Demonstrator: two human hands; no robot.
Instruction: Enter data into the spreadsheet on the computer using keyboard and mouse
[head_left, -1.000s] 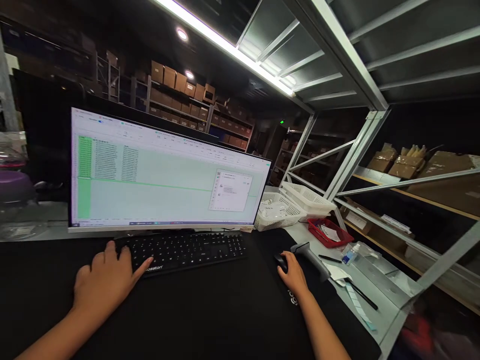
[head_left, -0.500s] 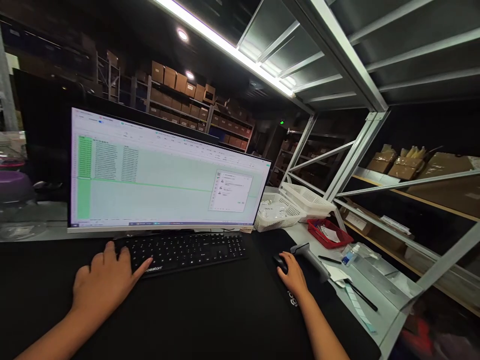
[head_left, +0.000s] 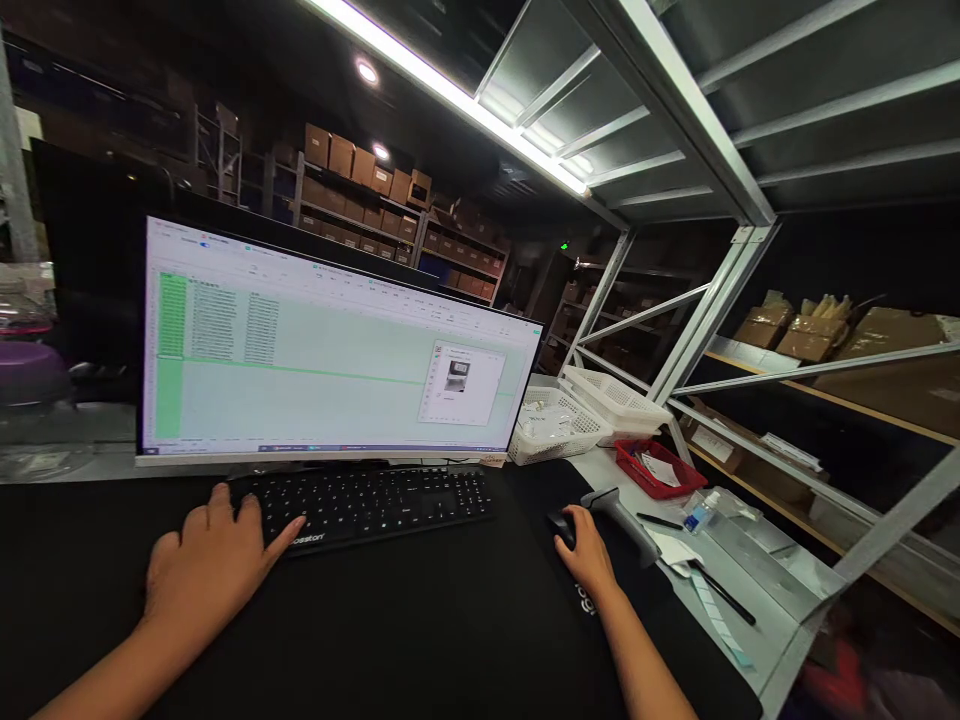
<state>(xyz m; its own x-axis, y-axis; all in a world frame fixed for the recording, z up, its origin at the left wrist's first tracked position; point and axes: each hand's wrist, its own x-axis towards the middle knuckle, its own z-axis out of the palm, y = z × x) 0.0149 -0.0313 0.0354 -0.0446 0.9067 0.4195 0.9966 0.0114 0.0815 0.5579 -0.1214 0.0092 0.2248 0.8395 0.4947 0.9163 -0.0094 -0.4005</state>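
Observation:
My left hand (head_left: 210, 560) rests at the left end of a black keyboard (head_left: 375, 508), fingers spread and the thumb stretched out over its lower edge. On the right, my right hand (head_left: 586, 550) is wrapped over a black computer mouse (head_left: 561, 528), which is partly hidden under the fingers. Behind the keyboard stands a wide monitor (head_left: 337, 400). It shows a spreadsheet with a green column and a small pop-up window (head_left: 461, 382) holding a picture. A grey handheld barcode scanner (head_left: 621, 522) lies just right of the mouse.
A black desk mat (head_left: 390, 630) lies under both hands. To the right are white perforated baskets (head_left: 562, 430), a red tray (head_left: 656, 470), a small spray bottle (head_left: 701, 512), pens and a clear box (head_left: 772, 550). Metal shelving (head_left: 675, 350) rises at the right.
The pop-up window on the monitor has switched from lines of text to a view with a picture. Both hands stay in the same places.

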